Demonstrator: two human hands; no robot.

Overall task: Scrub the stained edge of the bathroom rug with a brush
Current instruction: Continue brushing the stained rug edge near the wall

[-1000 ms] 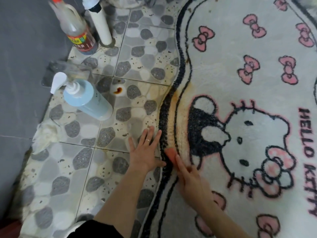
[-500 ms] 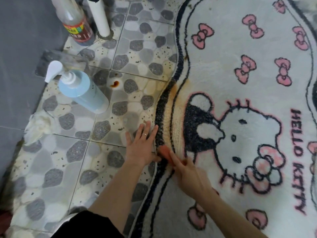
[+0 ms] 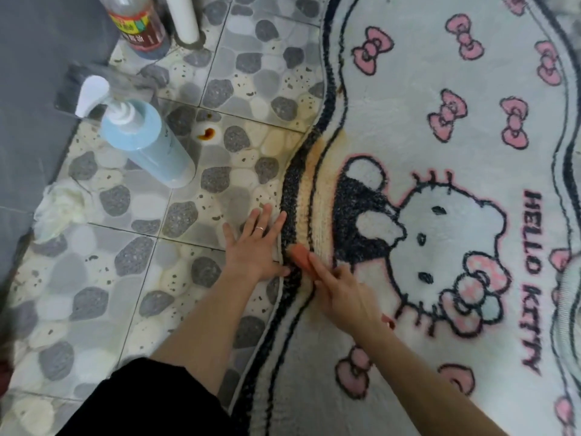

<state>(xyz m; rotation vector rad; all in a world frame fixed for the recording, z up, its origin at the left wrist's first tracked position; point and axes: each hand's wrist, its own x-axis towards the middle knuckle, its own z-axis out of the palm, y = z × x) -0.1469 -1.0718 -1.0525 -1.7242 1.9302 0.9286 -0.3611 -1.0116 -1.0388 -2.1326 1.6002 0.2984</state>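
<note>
A white bathroom rug [image 3: 408, 127] with a black wavy border, pink bows and a cartoon cat covers the right side of the floor. Its left edge carries a yellow-brown stain [image 3: 317, 190] beside the black border. My right hand [image 3: 342, 294] grips a small red-orange brush [image 3: 300, 258], whose head rests on the border at the stain's near end; the forefinger lies along its back. My left hand [image 3: 256, 247] lies flat on the tiles, fingers spread, fingertips touching the rug's edge next to the brush.
A light-blue pump bottle [image 3: 147, 143] stands on the pebble-pattern tiles [image 3: 94, 294] to the left. A clear bottle with a red label [image 3: 138, 23] and a white pipe [image 3: 185, 17] stand at the back. A brown spot [image 3: 206, 133] marks the floor. A grey wall [image 3: 28, 121] runs along the left.
The brush and my right hand have shifted only slightly along the rug's border. My left hand stays flat beside the edge. The camera has drifted a little.
</note>
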